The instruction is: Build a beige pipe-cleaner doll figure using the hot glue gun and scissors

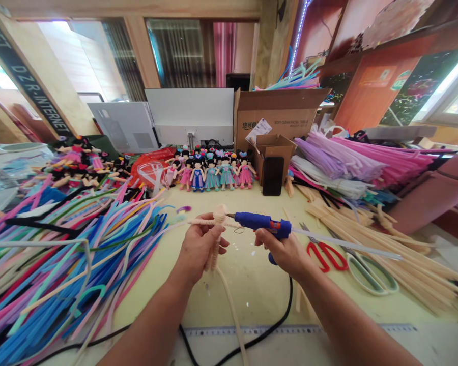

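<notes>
Between the thumb and fingers of my left hand [198, 246] is a cream pipe-cleaner doll body [220, 215], with a rounded head, arms out to the sides and twisted legs below. A long cream strand [232, 305] trails from it toward the table's front edge. My right hand [280, 249] is wrapped round the handle of a blue glue gun [263, 222]. The gun's nozzle points left and appears to touch or nearly touch the doll just under its head. A clear glue stick [347, 246] sticks out of the gun's back end.
Coloured pipe cleaners [130, 244] cover the left side. Red scissors [326, 254], green-handled scissors [370, 272] and cream pipe cleaners [385, 254] lie right. Finished dolls [211, 173], a phone [273, 176] and cartons [278, 114] stand behind. A black cord [275, 323] crosses a ruler [305, 329] in front.
</notes>
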Action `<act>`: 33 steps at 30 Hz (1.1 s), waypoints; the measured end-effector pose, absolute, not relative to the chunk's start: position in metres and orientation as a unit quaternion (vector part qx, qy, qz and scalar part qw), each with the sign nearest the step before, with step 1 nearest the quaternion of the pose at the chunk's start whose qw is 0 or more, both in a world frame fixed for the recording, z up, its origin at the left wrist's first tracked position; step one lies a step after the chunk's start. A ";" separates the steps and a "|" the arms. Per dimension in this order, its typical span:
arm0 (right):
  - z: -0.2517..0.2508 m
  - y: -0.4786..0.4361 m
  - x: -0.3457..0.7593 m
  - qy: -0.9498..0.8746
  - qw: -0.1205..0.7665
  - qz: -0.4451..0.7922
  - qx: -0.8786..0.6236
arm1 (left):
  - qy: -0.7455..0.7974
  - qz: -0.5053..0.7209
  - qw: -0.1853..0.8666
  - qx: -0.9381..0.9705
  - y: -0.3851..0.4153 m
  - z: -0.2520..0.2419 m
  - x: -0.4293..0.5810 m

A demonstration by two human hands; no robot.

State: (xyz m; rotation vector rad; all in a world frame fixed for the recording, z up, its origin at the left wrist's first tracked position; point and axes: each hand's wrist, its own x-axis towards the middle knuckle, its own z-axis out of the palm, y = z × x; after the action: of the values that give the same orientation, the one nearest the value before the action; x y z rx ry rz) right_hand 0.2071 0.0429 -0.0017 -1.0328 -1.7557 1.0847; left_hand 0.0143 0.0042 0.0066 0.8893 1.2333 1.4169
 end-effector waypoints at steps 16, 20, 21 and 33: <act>-0.004 0.045 0.203 -0.662 0.415 0.421 -0.461 | 0.517 0.595 0.484 0.380 0.008 0.004 0.011; -0.006 0.049 0.202 -0.642 0.402 0.417 -0.502 | 0.541 0.596 0.433 0.405 0.010 0.001 0.009; -0.007 0.050 0.201 -0.646 0.394 0.418 -0.502 | 0.546 0.595 0.420 0.414 0.011 0.001 0.009; -0.033 0.069 0.202 -0.721 0.300 0.329 -0.530 | 0.564 0.582 0.349 0.471 0.018 -0.012 0.003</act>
State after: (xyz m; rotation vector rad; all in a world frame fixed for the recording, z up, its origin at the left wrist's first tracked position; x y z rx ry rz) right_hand 0.2024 0.0690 -0.0333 -1.4076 -1.9142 0.8742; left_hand 0.0025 0.0183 -0.0122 1.2216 1.4603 1.5074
